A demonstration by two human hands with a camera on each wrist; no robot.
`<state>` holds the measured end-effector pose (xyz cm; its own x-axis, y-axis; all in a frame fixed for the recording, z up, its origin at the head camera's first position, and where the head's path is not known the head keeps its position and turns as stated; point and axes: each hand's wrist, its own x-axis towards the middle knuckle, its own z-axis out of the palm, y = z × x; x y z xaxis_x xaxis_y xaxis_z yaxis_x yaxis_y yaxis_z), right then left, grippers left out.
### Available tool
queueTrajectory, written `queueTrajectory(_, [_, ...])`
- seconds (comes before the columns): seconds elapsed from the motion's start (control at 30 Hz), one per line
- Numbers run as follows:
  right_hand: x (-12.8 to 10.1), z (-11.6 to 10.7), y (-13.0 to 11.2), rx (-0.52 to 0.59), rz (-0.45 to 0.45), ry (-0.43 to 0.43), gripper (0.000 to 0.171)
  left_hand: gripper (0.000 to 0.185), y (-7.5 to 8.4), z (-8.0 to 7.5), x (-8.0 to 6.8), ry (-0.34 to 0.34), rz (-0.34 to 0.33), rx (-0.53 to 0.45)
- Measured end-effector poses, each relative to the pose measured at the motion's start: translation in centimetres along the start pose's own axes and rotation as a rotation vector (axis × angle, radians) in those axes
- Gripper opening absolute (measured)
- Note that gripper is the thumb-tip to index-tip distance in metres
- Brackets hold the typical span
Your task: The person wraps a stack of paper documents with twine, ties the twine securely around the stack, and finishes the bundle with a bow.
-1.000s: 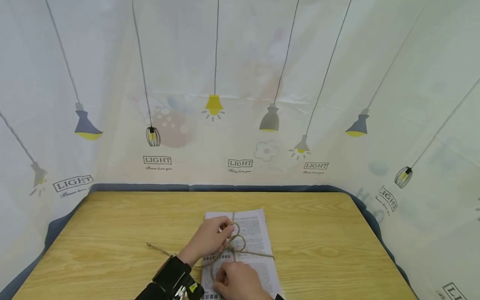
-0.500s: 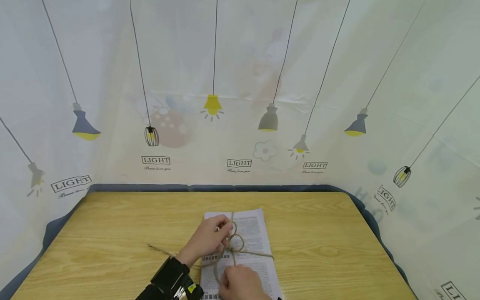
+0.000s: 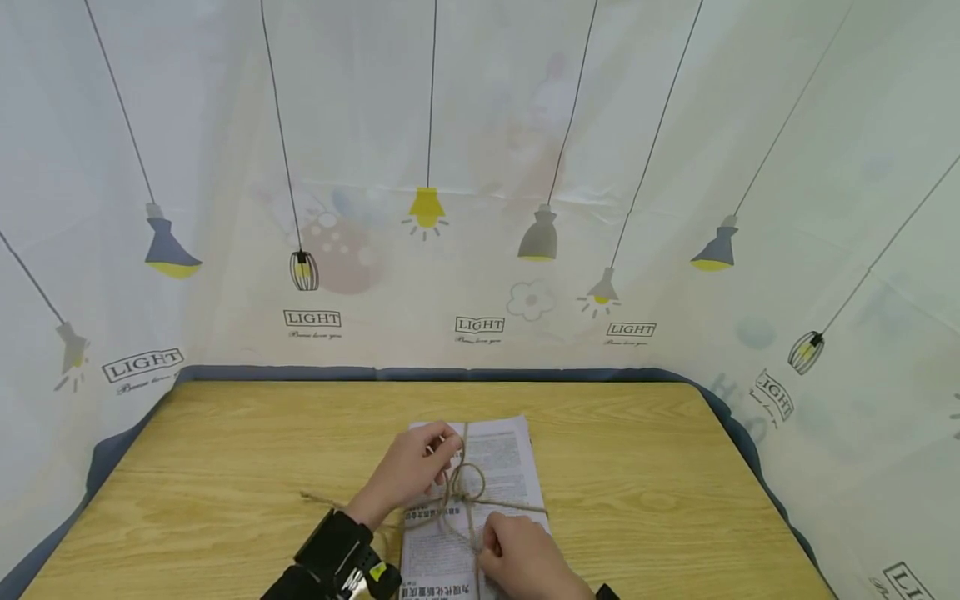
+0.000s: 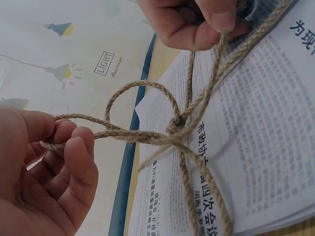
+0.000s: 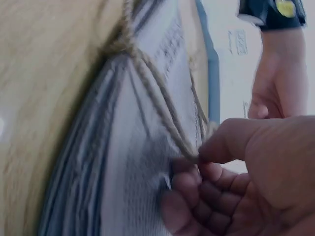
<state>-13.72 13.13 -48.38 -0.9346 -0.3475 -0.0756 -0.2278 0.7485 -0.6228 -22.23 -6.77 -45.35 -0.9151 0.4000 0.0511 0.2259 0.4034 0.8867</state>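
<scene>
A stack of newspapers (image 3: 498, 454) lies on the table, with brown twine (image 3: 513, 505) crossing over it both ways. Where the strands meet there is a knot (image 4: 176, 124), and a round loop (image 4: 140, 84) stands up from it. My left hand (image 3: 408, 468) pinches a second, narrower loop of the twine between thumb and fingers, left of the knot. On the near side, my right hand (image 3: 528, 554) pinches a strand leading from the knot, drawn fairly straight in the left wrist view. The right wrist view is blurred; there the right fingers (image 5: 187, 187) hold twine over the paper.
The wooden table (image 3: 637, 475) has a dark blue edge (image 3: 517, 376). A loose twine end (image 3: 318, 498) lies left of the stack. Behind hangs a pale cloth (image 3: 375, 125) printed with lamps. A black wrist strap (image 3: 333, 554) sits on the left wrist.
My right hand has moved right and slightly away from me, pulling the strand along. My left hand has shifted slightly left and up, and the loop it pinches looks narrower.
</scene>
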Motion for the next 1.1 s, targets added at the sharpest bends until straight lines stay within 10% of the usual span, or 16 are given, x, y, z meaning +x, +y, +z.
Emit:
queueTrajectory(0.27, [-0.3, -1.2, 1.8, 0.074, -0.032, 0.012, 0.010, 0.030, -0.3, -0.3, 0.0, -0.023, -0.023, -0.025])
queueTrajectory(1.1, [-0.3, -3.3, 3.6, -0.151, 0.030, 0.174, 0.011, 0.025, -0.8, -1.2, -0.7, 0.011, -0.054, -0.020])
